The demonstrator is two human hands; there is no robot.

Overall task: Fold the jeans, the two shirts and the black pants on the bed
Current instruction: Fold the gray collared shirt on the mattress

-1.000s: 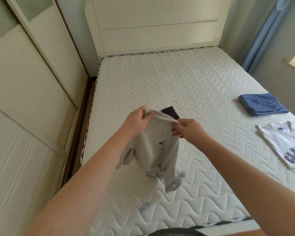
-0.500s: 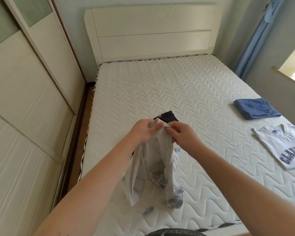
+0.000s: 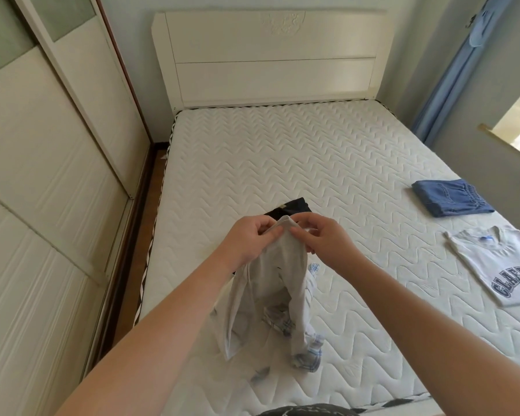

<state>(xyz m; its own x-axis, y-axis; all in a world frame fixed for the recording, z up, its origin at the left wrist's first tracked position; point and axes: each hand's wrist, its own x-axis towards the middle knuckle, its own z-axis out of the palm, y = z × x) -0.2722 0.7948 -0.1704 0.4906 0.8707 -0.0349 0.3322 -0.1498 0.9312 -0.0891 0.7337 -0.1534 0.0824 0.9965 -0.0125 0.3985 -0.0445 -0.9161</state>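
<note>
A light grey shirt (image 3: 270, 283) with checked blue trim hangs above the mattress (image 3: 282, 163). My left hand (image 3: 249, 240) and my right hand (image 3: 321, 241) pinch its top edge close together, and its lower end touches the bed. Black pants (image 3: 291, 207) lie just behind my hands, mostly hidden by them. Folded blue jeans (image 3: 451, 198) sit at the right side of the bed. A white shirt (image 3: 502, 262) with dark lettering lies flat near the right edge, partly cut off by the frame.
A white headboard (image 3: 270, 58) stands at the far end. A wardrobe with sliding doors (image 3: 51, 175) lines the left, with a narrow strip of wooden floor (image 3: 138, 250) beside the bed. A blue curtain (image 3: 457, 70) hangs at the right.
My hands have come closer together along the shirt's top edge, so the shirt hangs narrower. The view has tilted up, showing more of the headboard.
</note>
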